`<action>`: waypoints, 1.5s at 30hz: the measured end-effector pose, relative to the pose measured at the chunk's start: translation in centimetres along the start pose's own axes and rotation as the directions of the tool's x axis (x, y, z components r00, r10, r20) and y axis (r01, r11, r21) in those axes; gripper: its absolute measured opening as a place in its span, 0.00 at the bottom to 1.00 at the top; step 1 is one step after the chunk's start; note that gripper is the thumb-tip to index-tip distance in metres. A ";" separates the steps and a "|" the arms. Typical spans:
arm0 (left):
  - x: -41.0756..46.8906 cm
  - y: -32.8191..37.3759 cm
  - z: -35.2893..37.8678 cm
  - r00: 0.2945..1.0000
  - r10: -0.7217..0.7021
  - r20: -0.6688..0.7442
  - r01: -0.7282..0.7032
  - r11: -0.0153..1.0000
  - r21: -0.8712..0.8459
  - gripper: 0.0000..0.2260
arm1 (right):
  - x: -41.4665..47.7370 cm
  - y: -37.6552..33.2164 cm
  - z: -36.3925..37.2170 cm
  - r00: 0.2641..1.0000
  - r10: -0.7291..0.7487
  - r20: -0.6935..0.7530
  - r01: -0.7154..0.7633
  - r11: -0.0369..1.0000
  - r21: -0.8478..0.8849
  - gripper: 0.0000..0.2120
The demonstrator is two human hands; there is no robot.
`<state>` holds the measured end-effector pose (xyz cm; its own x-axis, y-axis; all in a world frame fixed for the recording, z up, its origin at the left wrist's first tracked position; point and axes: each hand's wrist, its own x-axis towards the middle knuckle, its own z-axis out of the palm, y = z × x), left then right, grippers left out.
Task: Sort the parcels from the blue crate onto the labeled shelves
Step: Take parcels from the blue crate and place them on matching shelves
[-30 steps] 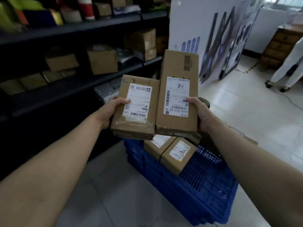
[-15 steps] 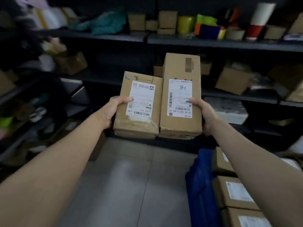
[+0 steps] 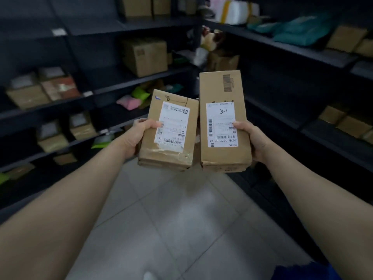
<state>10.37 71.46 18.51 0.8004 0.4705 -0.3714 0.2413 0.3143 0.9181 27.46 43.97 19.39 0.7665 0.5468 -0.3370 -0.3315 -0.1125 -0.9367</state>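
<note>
While both parcels are held up side by side, neither is on a shelf yet. The short parcel (image 3: pixel 169 130) sits in the left hand (image 3: pixel 139 134), thumb clamped over the edge of its label (image 3: pixel 172 126), fingers hidden underneath; "8" is handwritten above. The tall parcel (image 3: pixel 224 122), marked "8-1", is in the right hand (image 3: pixel 250 138), same grip w/ thumb on top. The 2 are just beside each other; can't tell if the inner edges touch. Dark shelves (image 3: pixel 113 85) line both sides, stocked w/ other boxes (image 3: pixel 144 57) and soft bags (image 3: pixel 302 31). White tags (image 3: pixel 58 32) on the shelf edges are too blurred to read. Below is tiled floor (image 3: pixel 161 219), and bottom right a blurred blue bit, prob. the crate (image 3: pixel 302 270).

Risks, as I judge: "8" vs "8-1" look alike, so a quick glance in dim light could send one to the wrong shelf. Each box hangs on 1 hand only; the tall one is gripped toward its near end, so it could tip fwd or slip while the other gets placed. Wrinkled tape (image 3: pixel 171 152) on the short one could snag.
</note>
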 end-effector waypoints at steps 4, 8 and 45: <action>0.3 0.6 -8.6 0.994 0.005 -0.107 -0.007 1.000 -0.025 0.36 | 5.7 -0.5 8.1 0.992 0.013 0.122 -0.004 0.997 -0.071 0.30; 0.1 0.9 -16.4 0.978 0.013 -0.208 -0.029 0.997 -0.071 0.37 | 10.7 -0.1 16.6 0.974 0.021 0.224 0.002 0.994 -0.106 0.28; 0.5 -3.8 -65.6 0.586 -0.258 -0.768 -0.086 0.923 -0.376 0.30 | 31.7 8.7 74.4 0.618 0.538 0.573 -0.014 0.736 -0.676 0.28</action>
<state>-26.17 124.59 5.75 -0.0148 0.8277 -0.5609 -0.0524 0.5596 0.8271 7.91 122.05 7.63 -0.0205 0.7528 -0.6579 0.1171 -0.6517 -0.7494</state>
